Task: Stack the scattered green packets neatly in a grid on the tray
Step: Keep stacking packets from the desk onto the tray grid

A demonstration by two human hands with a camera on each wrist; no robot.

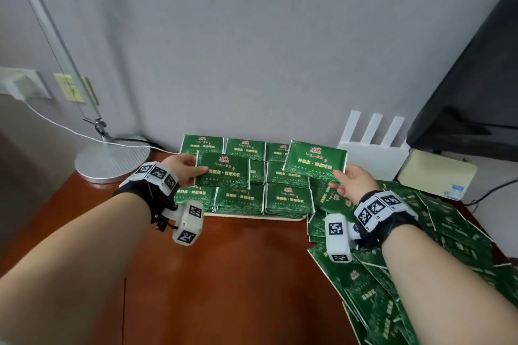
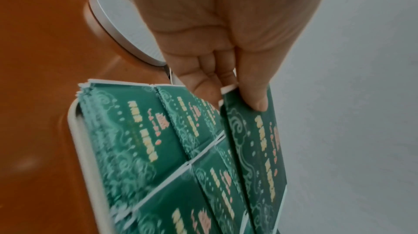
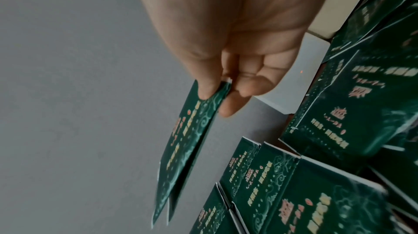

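Green packets (image 1: 288, 199) lie in neat stacks in a grid on a white tray (image 1: 252, 216) near the wall. My left hand (image 1: 196, 168) pinches one green packet (image 1: 224, 173) by its left edge, just above the grid's left side. In the left wrist view the thumb (image 2: 255, 98) lies on top of this packet (image 2: 255, 139), above the stacks (image 2: 140, 139) and the tray rim (image 2: 75, 130). My right hand (image 1: 340, 180) pinches another packet (image 1: 315, 161), raised over the grid's right side. The right wrist view shows it edge-on (image 3: 187, 139) in that hand (image 3: 214, 98).
A loose pile of green packets (image 1: 420, 246) covers the brown table (image 1: 224, 274) at the right, under my right forearm. A lamp base (image 1: 112, 159) stands at the left; a white router (image 1: 372, 148), a beige box (image 1: 437, 173) and a dark monitor (image 1: 476, 92) stand at the right.
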